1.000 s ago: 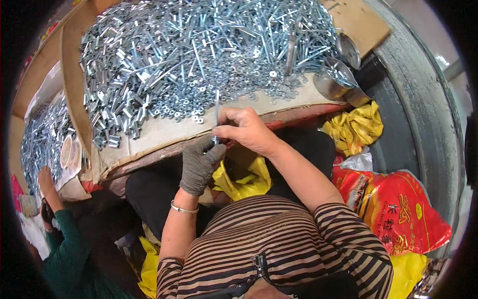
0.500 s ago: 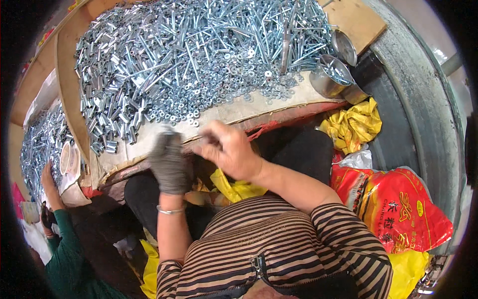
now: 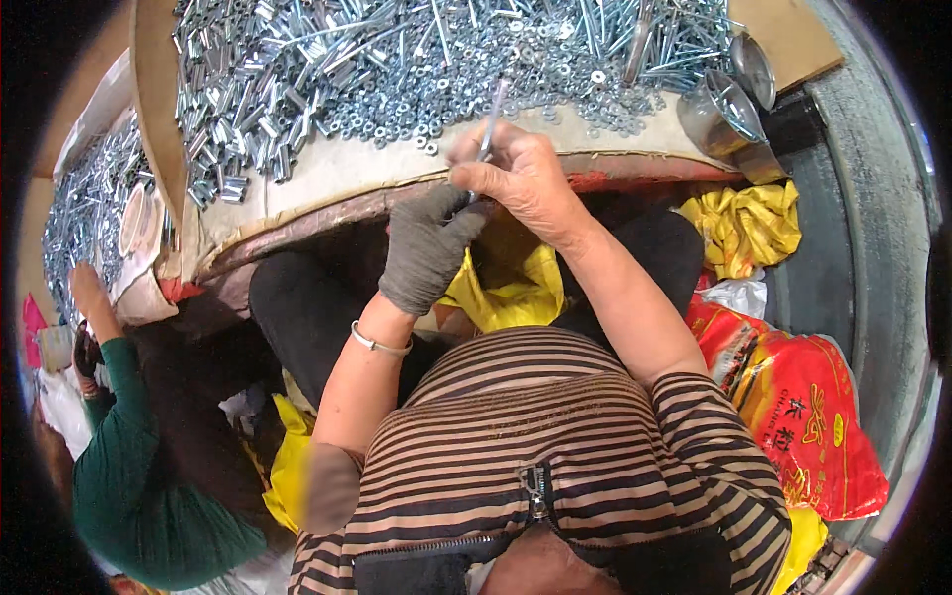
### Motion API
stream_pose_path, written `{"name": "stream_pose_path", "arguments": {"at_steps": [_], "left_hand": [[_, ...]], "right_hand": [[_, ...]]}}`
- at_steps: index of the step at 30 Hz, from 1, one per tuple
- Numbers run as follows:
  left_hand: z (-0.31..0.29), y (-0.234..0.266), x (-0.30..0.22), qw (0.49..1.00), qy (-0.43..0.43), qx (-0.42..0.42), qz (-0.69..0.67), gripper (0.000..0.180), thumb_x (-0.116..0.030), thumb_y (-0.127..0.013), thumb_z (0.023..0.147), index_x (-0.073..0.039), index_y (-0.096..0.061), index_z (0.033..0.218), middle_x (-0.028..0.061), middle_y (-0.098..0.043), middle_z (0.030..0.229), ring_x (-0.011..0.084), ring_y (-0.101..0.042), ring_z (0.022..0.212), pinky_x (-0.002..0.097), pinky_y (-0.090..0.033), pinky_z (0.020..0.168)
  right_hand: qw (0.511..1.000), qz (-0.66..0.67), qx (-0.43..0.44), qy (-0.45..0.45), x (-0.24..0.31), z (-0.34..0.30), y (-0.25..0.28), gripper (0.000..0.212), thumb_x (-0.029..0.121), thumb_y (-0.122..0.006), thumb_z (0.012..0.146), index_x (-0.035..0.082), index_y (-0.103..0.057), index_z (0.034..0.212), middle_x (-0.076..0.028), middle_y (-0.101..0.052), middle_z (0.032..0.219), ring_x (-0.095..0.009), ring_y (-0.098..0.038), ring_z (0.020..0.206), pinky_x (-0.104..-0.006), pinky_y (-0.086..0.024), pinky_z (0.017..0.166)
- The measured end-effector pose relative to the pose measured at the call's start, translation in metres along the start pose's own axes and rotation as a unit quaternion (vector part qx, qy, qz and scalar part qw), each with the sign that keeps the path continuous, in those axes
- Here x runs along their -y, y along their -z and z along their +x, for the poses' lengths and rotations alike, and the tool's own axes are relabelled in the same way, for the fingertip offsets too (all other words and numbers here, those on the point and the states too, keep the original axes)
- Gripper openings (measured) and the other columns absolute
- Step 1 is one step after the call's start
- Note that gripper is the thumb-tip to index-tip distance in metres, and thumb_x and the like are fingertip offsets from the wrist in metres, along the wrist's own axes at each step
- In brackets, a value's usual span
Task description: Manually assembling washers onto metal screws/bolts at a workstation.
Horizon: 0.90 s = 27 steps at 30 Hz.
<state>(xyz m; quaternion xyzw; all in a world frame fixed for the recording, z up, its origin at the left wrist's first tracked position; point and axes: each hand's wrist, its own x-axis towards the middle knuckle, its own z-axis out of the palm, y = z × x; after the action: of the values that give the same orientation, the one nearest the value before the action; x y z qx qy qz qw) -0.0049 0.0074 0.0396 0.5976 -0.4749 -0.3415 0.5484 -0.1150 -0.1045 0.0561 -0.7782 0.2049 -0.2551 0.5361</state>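
My right hand (image 3: 526, 183), bare, pinches a long, slim metal bolt (image 3: 493, 121) that points up and away over the table's near edge. Just below and to its left, my left hand (image 3: 428, 248), in a grey glove, is closed with its fingertips around the bolt's lower end; the glove and right thumb partly hide that end. Beyond my hands lies a wide heap of loose hardware: small nuts and washers (image 3: 397, 121) nearest me, metal sleeves (image 3: 263, 139) to the left, and long bolts (image 3: 595, 30) behind on the right.
Metal cups (image 3: 722, 114) stand at the table's right end. A wooden divider (image 3: 157, 109) separates another heap (image 3: 94, 193), where a co-worker's hand (image 3: 89, 290) reaches in. Yellow bags (image 3: 744, 228) and a red printed bag (image 3: 818, 426) lie to my right; yellow plastic (image 3: 516, 288) is in my lap.
My hands have come together, the left moving right and the right moving up. A bolt now shows clearly between them. The view has shifted, so the table sits higher in the picture.
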Motion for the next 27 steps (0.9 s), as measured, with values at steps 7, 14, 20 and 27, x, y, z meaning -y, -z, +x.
{"name": "stream_pose_path", "arguments": {"at_steps": [7,14,20,27], "left_hand": [[0.012,0.045,0.023,0.955,-0.065,-0.212,0.199,0.010,-0.013,-0.062,0.080,-0.005,-0.064,0.085,0.0109,-0.063,0.070,0.0289,-0.058,0.061,0.0369,-0.046,0.059],[-0.006,0.008,-0.005,0.968,-0.097,-0.128,0.195,0.014,-0.016,-0.065,0.081,-0.002,-0.064,0.082,0.0164,-0.059,0.066,0.0277,-0.059,0.058,0.0364,-0.045,0.056],[-0.001,-0.001,0.005,0.975,-0.048,-0.049,0.210,0.015,-0.018,-0.065,0.082,-0.003,-0.066,0.084,0.0173,-0.061,0.070,0.0294,-0.063,0.063,0.0362,-0.047,0.057],[-0.005,-0.014,0.020,0.951,-0.137,-0.053,0.270,0.013,-0.018,-0.067,0.080,-0.006,-0.066,0.084,0.0145,-0.062,0.071,0.0310,-0.061,0.060,0.0378,-0.047,0.055]], "right_hand": [[0.965,-0.027,-0.015,0.259,0.018,-0.028,-0.028,0.035,0.025,-0.050,0.094,-0.001,-0.058,0.117,-0.018,-0.059,0.117,-0.023,-0.055,0.112,-0.0335,-0.039,0.098],[0.953,0.276,-0.106,0.071,0.021,-0.016,-0.025,0.043,0.036,-0.043,0.098,-0.002,-0.059,0.109,-0.014,-0.064,0.104,-0.018,-0.059,0.101,-0.0328,-0.045,0.091],[0.972,0.121,-0.202,-0.006,-0.008,-0.025,0.007,0.046,0.041,-0.051,0.094,-0.004,-0.060,0.098,-0.003,-0.061,0.069,-0.012,-0.060,0.069,-0.0250,-0.046,0.066],[0.985,-0.111,-0.133,0.008,-0.005,-0.013,0.015,0.028,0.028,-0.063,0.086,0.001,-0.063,0.081,-0.006,-0.059,0.060,-0.012,-0.059,0.059,-0.0290,-0.046,0.055]]}}
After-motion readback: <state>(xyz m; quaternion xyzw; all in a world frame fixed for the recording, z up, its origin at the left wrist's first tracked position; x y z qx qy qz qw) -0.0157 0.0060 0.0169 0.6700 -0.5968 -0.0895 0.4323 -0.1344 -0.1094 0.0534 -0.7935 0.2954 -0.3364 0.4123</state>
